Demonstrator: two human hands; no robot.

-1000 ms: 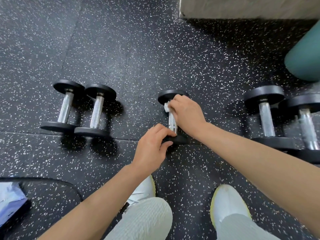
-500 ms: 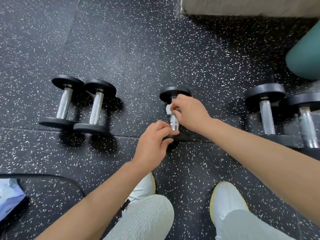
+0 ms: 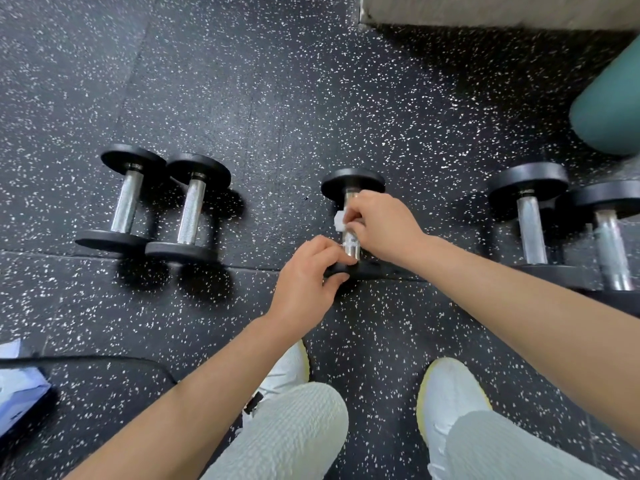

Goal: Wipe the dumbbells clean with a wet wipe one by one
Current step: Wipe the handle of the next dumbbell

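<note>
Gripping a black, chrome-handled dumbbell [image 3: 353, 181] on the speckled rubber floor [image 3: 277, 98], the left hand [image 3: 304, 278] curls its fingers round the near plate (thumb in front); the right hand [image 3: 384, 226] clamps its fingers on a white wet wipe [image 3: 339, 221] against the handle.

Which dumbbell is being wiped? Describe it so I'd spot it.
On the speckled floor lie a left pair and a right pair of dumbbells. Between them sits the lone dumbbell, the only one with left hand and right hand on it and a white wipe at its handle.
</note>
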